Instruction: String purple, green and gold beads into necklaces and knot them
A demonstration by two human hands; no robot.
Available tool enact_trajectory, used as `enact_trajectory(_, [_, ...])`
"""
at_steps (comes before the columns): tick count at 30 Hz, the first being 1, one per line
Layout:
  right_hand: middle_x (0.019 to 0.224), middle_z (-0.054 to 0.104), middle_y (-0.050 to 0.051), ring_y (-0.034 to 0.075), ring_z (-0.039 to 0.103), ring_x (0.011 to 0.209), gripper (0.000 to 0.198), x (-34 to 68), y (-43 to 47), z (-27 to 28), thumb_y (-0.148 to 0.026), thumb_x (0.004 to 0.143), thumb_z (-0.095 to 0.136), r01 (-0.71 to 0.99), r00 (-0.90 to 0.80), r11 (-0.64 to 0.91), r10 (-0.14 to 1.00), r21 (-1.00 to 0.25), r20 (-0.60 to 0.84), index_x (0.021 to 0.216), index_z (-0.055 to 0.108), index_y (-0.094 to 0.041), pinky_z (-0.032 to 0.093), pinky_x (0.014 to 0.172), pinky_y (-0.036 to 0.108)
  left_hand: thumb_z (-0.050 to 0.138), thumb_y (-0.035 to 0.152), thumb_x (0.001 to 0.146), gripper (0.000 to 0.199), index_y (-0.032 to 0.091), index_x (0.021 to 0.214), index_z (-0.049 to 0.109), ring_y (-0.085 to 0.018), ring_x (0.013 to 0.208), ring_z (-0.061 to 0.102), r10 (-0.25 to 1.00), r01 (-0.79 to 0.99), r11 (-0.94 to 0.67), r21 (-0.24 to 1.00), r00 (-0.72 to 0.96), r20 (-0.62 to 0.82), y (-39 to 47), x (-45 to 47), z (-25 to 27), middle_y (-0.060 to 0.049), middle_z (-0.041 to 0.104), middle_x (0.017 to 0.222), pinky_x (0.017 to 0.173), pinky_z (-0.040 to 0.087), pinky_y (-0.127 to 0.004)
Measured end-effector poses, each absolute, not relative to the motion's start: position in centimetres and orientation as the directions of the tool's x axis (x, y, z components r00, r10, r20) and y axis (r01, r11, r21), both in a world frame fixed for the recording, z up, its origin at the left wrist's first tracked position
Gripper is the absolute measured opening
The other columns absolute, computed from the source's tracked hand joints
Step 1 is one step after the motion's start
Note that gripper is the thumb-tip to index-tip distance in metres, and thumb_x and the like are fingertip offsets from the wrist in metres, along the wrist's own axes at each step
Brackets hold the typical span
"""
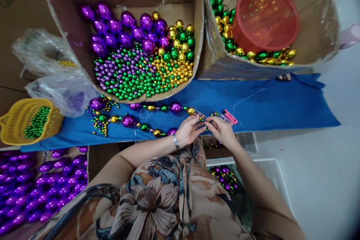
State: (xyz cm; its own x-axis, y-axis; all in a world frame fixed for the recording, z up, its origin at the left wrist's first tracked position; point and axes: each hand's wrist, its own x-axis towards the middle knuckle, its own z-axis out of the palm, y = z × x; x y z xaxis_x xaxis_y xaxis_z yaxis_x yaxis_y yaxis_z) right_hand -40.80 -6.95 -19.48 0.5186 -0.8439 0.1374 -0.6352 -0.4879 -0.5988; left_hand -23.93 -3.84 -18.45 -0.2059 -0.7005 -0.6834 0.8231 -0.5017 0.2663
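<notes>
A bead string (144,126) in purple, gold and green lies in two rows along the blue cloth (281,108). Its small-bead end is pinched between my two hands. My left hand (188,132), with a metal band at the wrist, has its thumb and forefinger closed on the beads, other fingers loosely bent. Close beside it, my right hand (222,130) pinches the same end with its fingertips. A pink label (231,116) lies just beyond the right hand, with a thin white thread (247,99) running past it. Some beads are hidden behind my fingers.
A cardboard box (75,41) holds large purple balls and small beads. Right of it stands another box (213,63) with a red tub (266,18). A yellow basket (8,127) and plastic bags (39,52) are left; purple balls (50,183) and a white crate (277,172) sit below.
</notes>
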Motion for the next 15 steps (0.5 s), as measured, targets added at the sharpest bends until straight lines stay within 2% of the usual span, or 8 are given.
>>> enact_trajectory(3, [0.071,0.062,0.000,0.013,0.057,0.061,0.025,-41.0,-6.4,-19.3,-0.038,0.096,0.050,-0.643,0.513,-0.478,-0.849,-0.598,0.128,0.105,0.063,-0.017,0.046,0.061,0.025,0.063,0.019,0.088,0.005,0.015,0.091,0.063,-0.014,0.084,0.066,-0.706,0.836,-0.489,0.249,-0.211,-0.676,-4.0,-23.8,-18.7,-0.005,0.070,0.094,0.086,0.053,-0.032])
enact_trajectory(6, [0.091,0.071,0.006,0.016,0.066,0.080,0.026,-42.5,-5.9,-18.2,-0.032,0.099,0.042,-0.680,0.479,-0.470,-0.866,-0.563,0.145,0.111,0.060,-0.018,0.050,0.075,0.027,0.059,0.021,0.092,0.009,0.014,0.089,0.064,-0.015,0.086,0.066,-0.714,0.843,-0.479,0.244,-0.213,-0.667,-4.3,-23.6,-18.8,-0.006,0.071,0.094,0.093,0.052,-0.036])
enact_trajectory(8, [0.100,0.072,0.007,0.017,0.067,0.093,0.026,-43.9,-5.2,-17.3,-0.029,0.100,0.039,-0.717,0.456,-0.473,-0.874,-0.511,0.169,0.108,0.061,-0.018,0.050,0.083,0.028,0.058,0.022,0.093,0.011,0.014,0.089,0.064,-0.015,0.087,0.067,-0.714,0.845,-0.477,0.243,-0.211,-0.668,-4.4,-23.5,-18.8,-0.006,0.072,0.094,0.096,0.051,-0.039])
enact_trajectory(10, [0.099,0.072,0.006,0.016,0.067,0.093,0.025,-45.3,-4.3,-16.5,-0.027,0.100,0.040,-0.759,0.462,-0.493,-0.868,-0.426,0.181,0.108,0.063,-0.019,0.049,0.083,0.027,0.056,0.022,0.094,0.012,0.014,0.088,0.064,-0.016,0.088,0.067,-0.714,0.847,-0.473,0.243,-0.206,-0.669,-4.6,-23.6,-18.7,-0.007,0.072,0.093,0.099,0.050,-0.041])
enact_trajectory(15, [0.084,0.071,0.001,0.013,0.064,0.078,0.023,-47.3,-2.2,-15.6,-0.029,0.098,0.047,-0.852,0.481,-0.505,-0.859,-0.135,0.175,0.107,0.068,-0.022,0.043,0.071,0.024,0.052,0.023,0.096,0.017,0.013,0.088,0.062,-0.016,0.088,0.069,-0.725,0.856,-0.447,0.259,-0.177,-0.666,-4.9,-23.8,-18.6,-0.008,0.072,0.089,0.101,0.050,-0.041])
